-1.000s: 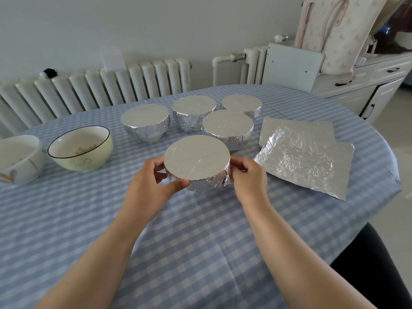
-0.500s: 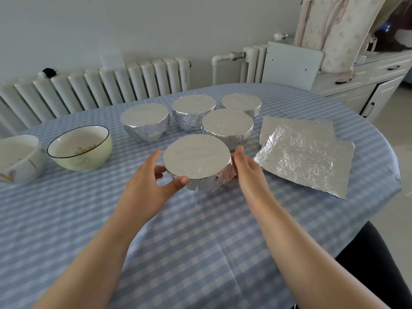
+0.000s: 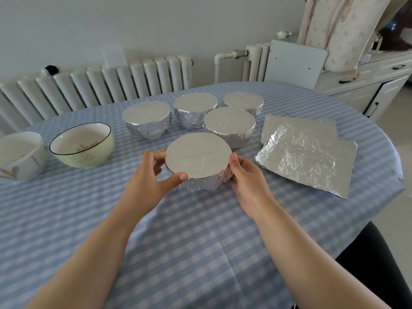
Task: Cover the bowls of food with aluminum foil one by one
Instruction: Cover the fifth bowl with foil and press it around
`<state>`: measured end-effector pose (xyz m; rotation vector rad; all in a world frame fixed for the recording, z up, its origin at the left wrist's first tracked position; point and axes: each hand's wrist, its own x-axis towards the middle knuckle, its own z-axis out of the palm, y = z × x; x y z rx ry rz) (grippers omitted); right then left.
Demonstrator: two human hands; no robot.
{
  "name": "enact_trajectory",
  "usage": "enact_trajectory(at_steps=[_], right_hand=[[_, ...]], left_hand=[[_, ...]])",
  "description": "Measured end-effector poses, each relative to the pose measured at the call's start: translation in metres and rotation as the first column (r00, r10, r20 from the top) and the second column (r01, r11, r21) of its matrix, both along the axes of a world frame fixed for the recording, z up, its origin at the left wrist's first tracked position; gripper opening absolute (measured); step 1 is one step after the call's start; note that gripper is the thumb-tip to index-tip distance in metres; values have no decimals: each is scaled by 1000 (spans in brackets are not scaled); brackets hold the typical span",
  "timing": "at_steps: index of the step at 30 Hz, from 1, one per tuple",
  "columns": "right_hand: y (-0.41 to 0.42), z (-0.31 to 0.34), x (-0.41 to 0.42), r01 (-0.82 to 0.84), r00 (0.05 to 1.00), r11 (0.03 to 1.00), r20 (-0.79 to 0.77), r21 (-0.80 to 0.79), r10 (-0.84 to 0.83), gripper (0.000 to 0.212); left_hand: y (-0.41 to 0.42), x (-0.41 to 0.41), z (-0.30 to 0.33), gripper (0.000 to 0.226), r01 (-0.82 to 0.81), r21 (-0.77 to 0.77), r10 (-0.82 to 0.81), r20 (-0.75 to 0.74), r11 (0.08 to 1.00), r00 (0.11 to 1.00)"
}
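Left hand [image 3: 147, 184] and right hand [image 3: 247, 179] grip the sides of a round foil-wrapped bowl [image 3: 198, 160], crinkled walls, flat smooth top, on the checked table [image 3: 200, 253]. Two crumpled foil sheets [image 3: 305, 152] lie right; two glazed uncovered bowls [image 3: 82, 144] left.

Both hands on the nearest foil-covered bowl [image 3: 198, 160]: left hand [image 3: 147, 186] pinching its left rim, thumb on the front edge; right hand [image 3: 247, 181] cupping its right side. Four more covered bowls [image 3: 229, 123] cluster behind it. Two uncovered bowls [image 3: 82, 144] sit at left. Two loose foil sheets [image 3: 305, 157] lie overlapped at right. Checked blue tablecloth [image 3: 189, 241]; radiator [image 3: 100, 85] behind.
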<state>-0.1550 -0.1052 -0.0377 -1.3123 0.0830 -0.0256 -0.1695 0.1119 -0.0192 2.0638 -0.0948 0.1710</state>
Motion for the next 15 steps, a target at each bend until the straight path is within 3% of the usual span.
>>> enact_trajectory(at_steps=[2,8,12,15], right_hand=[[3,2,-2,21,999,996,-39,83,-18,26],[10,5,2,126,984,979,-146,162,-103,29],[11,7,6,219,960,961,-215,166,-181,25],[9,7,11,233,952,962,-237,143,-195,20]], left_hand=[[1,3,-2,79,17,-84,-18,-15,996,1000],[3,7,-5,112,53,-141,-58,-28,989,998],[2,7,-5,96,56,-156,-60,-25,986,998],[3,8,-5,99,52,-159,-58,-29,986,998]])
